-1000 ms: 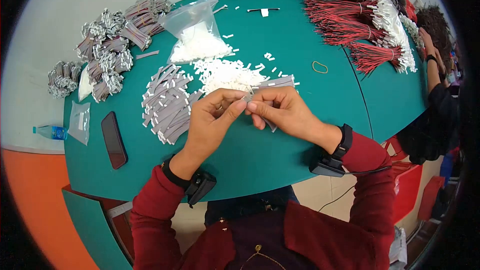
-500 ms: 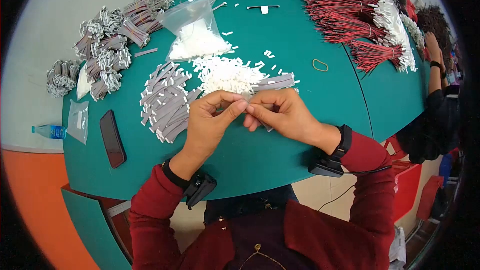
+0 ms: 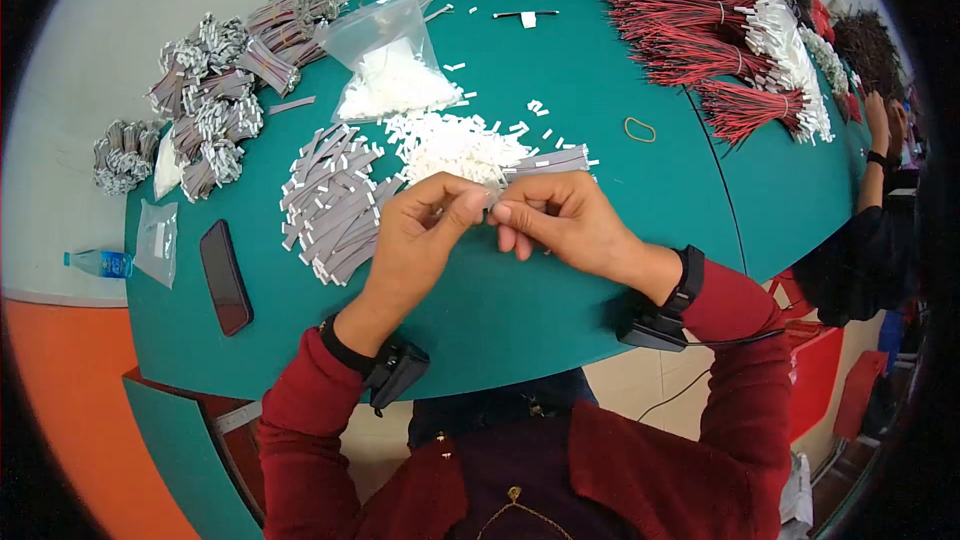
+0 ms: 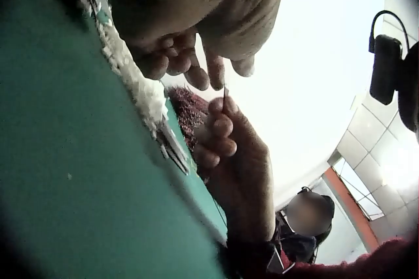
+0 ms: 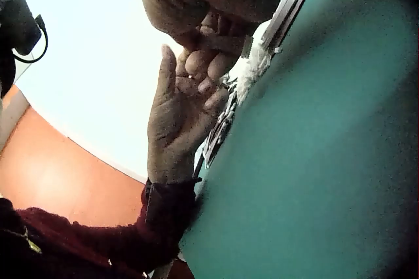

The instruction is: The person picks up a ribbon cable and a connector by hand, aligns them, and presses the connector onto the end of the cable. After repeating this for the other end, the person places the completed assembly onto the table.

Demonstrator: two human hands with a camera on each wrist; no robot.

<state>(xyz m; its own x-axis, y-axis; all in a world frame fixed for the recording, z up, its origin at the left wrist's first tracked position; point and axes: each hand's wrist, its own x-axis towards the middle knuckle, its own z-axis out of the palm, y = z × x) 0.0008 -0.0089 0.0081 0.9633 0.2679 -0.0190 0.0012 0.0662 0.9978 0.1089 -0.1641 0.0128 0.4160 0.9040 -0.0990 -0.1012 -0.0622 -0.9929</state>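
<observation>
In the head view, my right hand (image 3: 565, 215) pinches a flat grey ribbon cable (image 5: 229, 45) between thumb and forefinger. The cable crosses under the fingers in the right wrist view, and its thin edge stands up from the pinch in the left wrist view. Facing it is my left hand (image 3: 418, 232), fingers bent close to the cable's end and thumb lifted off the forefinger. A tiny white piece (image 5: 190, 76) shows at the left fingers; I cannot tell whether they grip it. Just beyond both hands lies a heap of small white connector housings (image 3: 455, 145).
Grey ribbon cables (image 3: 335, 210) are piled left of the housings, and more lie behind my right hand (image 3: 550, 162). A plastic bag (image 3: 395, 80) of housings stands behind. Phone (image 3: 227, 278) and bottle (image 3: 98, 263) sit left; red-black wire bundles (image 3: 690, 50) fill the back right.
My left thumb has lifted and drawn back slightly from the pinch, and the fingertips have parted a little. The right hand stays nearly in place. At far right another person's arm has shifted.
</observation>
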